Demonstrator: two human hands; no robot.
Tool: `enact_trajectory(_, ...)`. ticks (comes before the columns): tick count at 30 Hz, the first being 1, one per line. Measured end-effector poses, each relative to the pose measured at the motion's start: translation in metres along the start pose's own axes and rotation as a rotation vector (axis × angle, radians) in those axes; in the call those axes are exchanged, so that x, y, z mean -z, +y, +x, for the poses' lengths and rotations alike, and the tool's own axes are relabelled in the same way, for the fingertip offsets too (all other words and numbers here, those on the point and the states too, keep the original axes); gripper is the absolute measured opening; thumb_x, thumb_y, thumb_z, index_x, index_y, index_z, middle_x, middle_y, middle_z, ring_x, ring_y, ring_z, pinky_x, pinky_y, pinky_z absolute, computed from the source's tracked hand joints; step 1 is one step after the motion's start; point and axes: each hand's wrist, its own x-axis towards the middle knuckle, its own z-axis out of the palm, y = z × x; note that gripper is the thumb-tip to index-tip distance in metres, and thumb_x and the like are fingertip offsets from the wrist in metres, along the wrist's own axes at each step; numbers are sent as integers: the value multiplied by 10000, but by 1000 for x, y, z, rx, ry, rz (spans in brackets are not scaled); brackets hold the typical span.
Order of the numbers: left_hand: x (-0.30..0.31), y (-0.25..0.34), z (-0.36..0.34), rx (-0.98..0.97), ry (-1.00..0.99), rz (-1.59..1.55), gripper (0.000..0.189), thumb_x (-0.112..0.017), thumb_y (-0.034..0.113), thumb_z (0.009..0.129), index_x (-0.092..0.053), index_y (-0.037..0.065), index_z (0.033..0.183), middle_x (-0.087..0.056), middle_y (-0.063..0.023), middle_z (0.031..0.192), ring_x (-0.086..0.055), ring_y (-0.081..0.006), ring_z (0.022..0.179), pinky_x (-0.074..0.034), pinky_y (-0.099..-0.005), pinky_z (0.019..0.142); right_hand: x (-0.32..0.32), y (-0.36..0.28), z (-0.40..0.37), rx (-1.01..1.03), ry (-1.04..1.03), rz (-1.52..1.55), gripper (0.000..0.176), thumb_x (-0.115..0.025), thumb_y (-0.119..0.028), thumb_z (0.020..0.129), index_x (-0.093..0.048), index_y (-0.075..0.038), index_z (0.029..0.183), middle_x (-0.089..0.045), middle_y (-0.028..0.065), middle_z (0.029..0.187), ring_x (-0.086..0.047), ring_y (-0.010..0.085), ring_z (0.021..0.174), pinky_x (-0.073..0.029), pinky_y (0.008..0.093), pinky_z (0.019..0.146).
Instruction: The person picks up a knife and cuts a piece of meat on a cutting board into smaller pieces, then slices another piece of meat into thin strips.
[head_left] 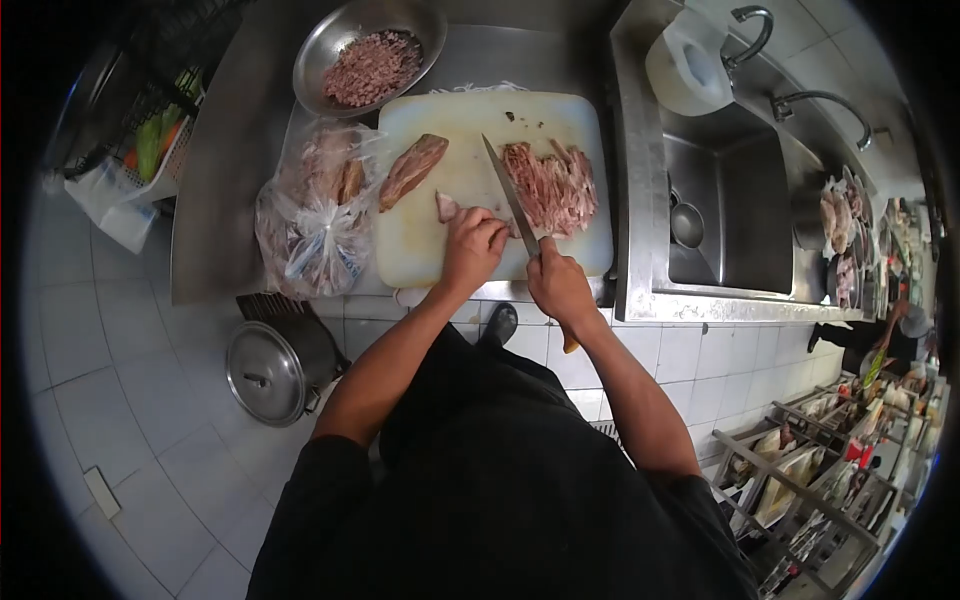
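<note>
My right hand (558,285) is wrapped round the handle of a kitchen knife (511,192), its blade pointing away over a white cutting board (455,110). Curled fingers of my left hand (473,245) press on a small piece of meat (446,206), left of the blade; part of the piece is hidden under them. Sliced meat strips (550,188) lie in a pile just right of the knife. A longer uncut chunk of meat (414,170) rests on the board's left side.
A steel bowl (427,50) of diced meat stands behind the board, and a tied plastic bag (325,225) of meat sits to its left. On the right is a steel sink (740,210) with a ladle (686,222). A lidded pot (268,372) stands on the floor.
</note>
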Motion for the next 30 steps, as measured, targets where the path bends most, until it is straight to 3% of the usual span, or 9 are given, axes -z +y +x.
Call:
enact_trajectory(7, 3, 3, 1, 8, -16, 8, 117, -758, 41, 772, -730, 31, 885, -654, -89, 940, -600, -323, 918, -464, -435, 850, -7, -2, 13, -14, -21, -71, 311, -503, -152, 926, -495, 53, 1159, -672, 334, 819, -663, 520, 802, -519, 591, 809)
enact_trajectory(9, 4, 4, 3, -33, -37, -3, 130, -743, 31, 771, -722, 23, 899, -653, -101, 942, -599, -336, 921, -462, -439, 850, -8, -7, 15, -66, -83, -80, 352, -518, -132, 901, -507, 43, 1206, -682, 322, 835, -675, 499, 786, -538, 585, 760)
enact_trajectory(10, 2, 2, 2, -35, -47, -26, 76, -718, 40, 773, -711, 32, 848, -624, -108, 900, -596, -337, 892, -462, -458, 813, -33, 15, 19, 20, -57, -95, 351, -526, -135, 917, -492, 49, 1214, -689, 295, 812, -692, 464, 743, -553, 583, 661)
enact_trajectory(11, -4, -5, -3, -74, -18, 17, 79, -711, 35, 774, -711, 25, 852, -630, -122, 896, -595, -352, 883, -462, -471, 808, -37, 9, 20, -53, -80, -115, 358, -535, -133, 905, -497, 53, 1209, -696, 280, 823, -697, 454, 748, -554, 568, 660)
enact_trajectory(12, -3, -6, -2, -84, -52, 15, 88, -701, 34, 780, -715, 20, 865, -641, -127, 895, -598, -355, 875, -462, -470, 809, -58, 26, 23, 83, -12, -202, 378, -548, -144, 892, -493, 52, 1210, -707, 272, 851, -707, 435, 779, -557, 552, 678)
enact_trajectory(13, -8, -9, -5, -34, -69, -39, 100, -689, 41, 795, -721, 18, 887, -645, -126, 892, -601, -354, 872, -463, -468, 818, -72, 32, 28, 57, 41, -185, 347, -535, -149, 890, -522, 48, 1175, -712, 268, 878, -712, 424, 814, -563, 539, 712)
enact_trajectory(15, -5, -5, -1, -51, -83, 11, 115, -688, 69, 826, -730, 8, 915, -646, -124, 928, -599, -351, 920, -457, -459, 859, -49, 9, 31, -50, -21, -101, 293, -508, -142, 895, -576, 40, 1114, -712, 272, 878, -713, 427, 829, -569, 533, 735)
enact_trajectory(17, -5, 1, 1, -14, -116, 43, 136, -685, 87, 847, -730, -10, 933, -642, -126, 958, -589, -351, 950, -450, -462, 867, -24, -12, 26, -127, 3, -29, 316, -490, -135, 914, -549, 52, 1163, -716, 271, 890, -718, 427, 858, -574, 514, 763)
enact_trajectory(30, -4, -3, -3, 16, -155, 69, 195, -638, 156, 931, -731, -10, 974, -621, -128, 997, -575, -344, 994, -454, -445, 877, -11, -5, 42, -102, -32, 79, 349, -575, -233, 929, -534, 60, 1114, -711, 289, 950, -711, 442, 926, -564, 511, 790)
